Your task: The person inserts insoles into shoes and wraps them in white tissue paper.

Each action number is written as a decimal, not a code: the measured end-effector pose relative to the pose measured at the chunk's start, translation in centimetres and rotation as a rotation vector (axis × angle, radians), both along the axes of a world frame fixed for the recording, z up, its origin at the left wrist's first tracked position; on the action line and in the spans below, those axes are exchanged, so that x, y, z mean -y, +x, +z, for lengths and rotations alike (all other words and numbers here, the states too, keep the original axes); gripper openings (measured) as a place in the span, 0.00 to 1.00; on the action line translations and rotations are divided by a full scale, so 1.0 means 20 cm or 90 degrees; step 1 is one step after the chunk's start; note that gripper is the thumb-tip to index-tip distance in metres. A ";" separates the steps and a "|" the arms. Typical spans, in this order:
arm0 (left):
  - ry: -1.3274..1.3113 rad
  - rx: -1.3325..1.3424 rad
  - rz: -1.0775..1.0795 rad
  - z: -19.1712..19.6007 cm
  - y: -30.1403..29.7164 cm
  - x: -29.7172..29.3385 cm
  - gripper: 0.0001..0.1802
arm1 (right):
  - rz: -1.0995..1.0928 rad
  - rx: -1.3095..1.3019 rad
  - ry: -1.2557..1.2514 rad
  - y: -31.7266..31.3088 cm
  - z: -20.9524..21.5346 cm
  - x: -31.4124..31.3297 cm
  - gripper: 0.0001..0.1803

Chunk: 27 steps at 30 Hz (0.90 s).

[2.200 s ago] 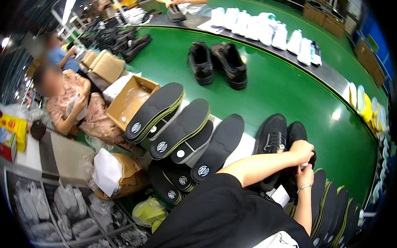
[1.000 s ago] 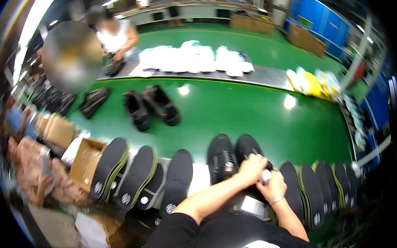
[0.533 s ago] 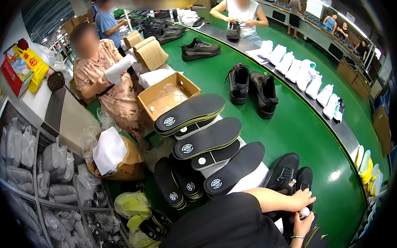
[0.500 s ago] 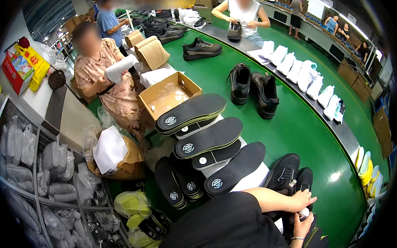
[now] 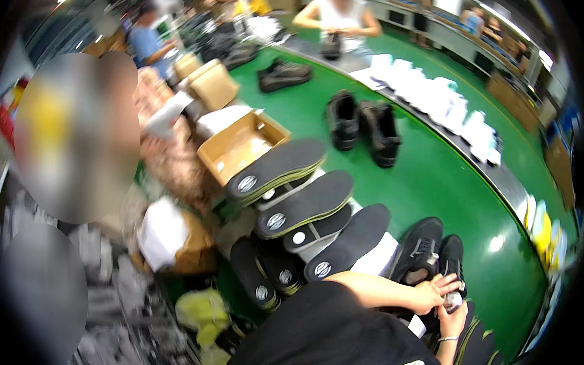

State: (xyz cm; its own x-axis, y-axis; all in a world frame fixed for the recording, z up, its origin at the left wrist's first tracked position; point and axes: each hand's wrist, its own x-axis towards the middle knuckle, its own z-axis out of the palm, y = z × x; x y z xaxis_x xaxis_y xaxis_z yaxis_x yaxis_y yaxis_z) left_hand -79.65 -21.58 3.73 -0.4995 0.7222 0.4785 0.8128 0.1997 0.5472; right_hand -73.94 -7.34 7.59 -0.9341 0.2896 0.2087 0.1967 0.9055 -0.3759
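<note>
At about five o'clock in the view, the left hand (image 5: 430,295) reaches across the body and lies on the near edge of a pair of black shoes (image 5: 428,258) that stand side by side on the green table (image 5: 446,177). Its fingers are loosely curled over a small pale object (image 5: 453,299), too small to identify. The right hand (image 5: 452,315) comes up from below and closes partly round the same object, so both hands meet on it, touching the shoes.

At nine to eleven o'clock from the hands, stacks of dark insoles (image 5: 293,205) lie fanned out, each with a round pale mark near the heel. Beyond them, at eleven o'clock, an open cardboard box (image 5: 239,146) sits with its flaps spread; its inside looks bare apart from a small pale scrap. Further off in that direction, two closed tan boxes (image 5: 208,82) stand near a seated person.

At twelve o'clock, a second pair of black shoes (image 5: 364,119) stands in the middle of the table, and a single dark shoe (image 5: 283,75) lies further up. A row of white pieces (image 5: 437,103) lines the far edge at one o'clock.
</note>
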 end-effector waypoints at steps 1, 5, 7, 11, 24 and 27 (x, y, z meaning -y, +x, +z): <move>-0.043 0.021 0.012 0.03 0.02 0.03 0.21 | 0.034 0.081 -0.093 0.00 0.08 0.02 0.29; -0.067 -0.015 -0.014 0.14 0.08 0.12 0.13 | 0.063 0.177 -0.177 0.02 0.08 -0.01 0.28; -0.162 -0.030 -0.032 0.16 0.04 0.12 0.15 | 0.008 0.341 -0.189 -0.07 0.15 0.00 0.26; -0.323 0.008 -0.082 0.11 0.03 0.12 0.19 | 0.040 0.261 -0.080 -0.10 0.05 0.06 0.33; -0.298 0.028 -0.173 0.08 0.06 0.10 0.21 | -0.114 0.176 -0.054 -0.05 0.03 0.08 0.36; -0.372 0.059 -0.117 0.08 0.05 0.16 0.16 | -0.090 0.143 -0.148 -0.10 0.01 0.07 0.34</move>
State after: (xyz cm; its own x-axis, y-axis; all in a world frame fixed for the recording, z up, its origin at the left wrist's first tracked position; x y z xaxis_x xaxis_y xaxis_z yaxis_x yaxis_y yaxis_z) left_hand -78.62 -24.87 5.29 -0.3623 0.9300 -0.0620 0.8165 0.3487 0.4601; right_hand -75.92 -8.78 7.78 -0.8967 0.4346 -0.0841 0.4147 0.7585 -0.5027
